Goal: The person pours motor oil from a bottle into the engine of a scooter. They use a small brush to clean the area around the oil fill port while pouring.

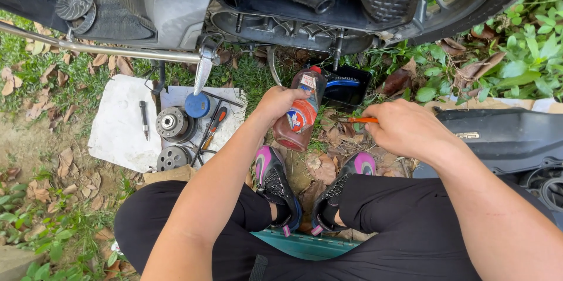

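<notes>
My left hand (277, 102) grips a clear plastic bottle (299, 114) of brownish-red liquid, tilted with its red-capped neck pointing up toward the scooter's underside (305, 29). My right hand (404, 128) is closed on a thin orange-handled tool (360, 120), which points left toward the bottle. Both hands hover over leaf-strewn ground between my knees. Just beyond the bottle lies a black tray (346, 84) under the engine.
White sheets (123, 123) on the left carry round metal clutch parts (173, 124), a blue cap (197, 106), a black bit (143, 118) and a red-handled screwdriver (216, 124). A black scooter panel (498, 134) lies to the right. My pink-and-black shoes (272, 178) rest below.
</notes>
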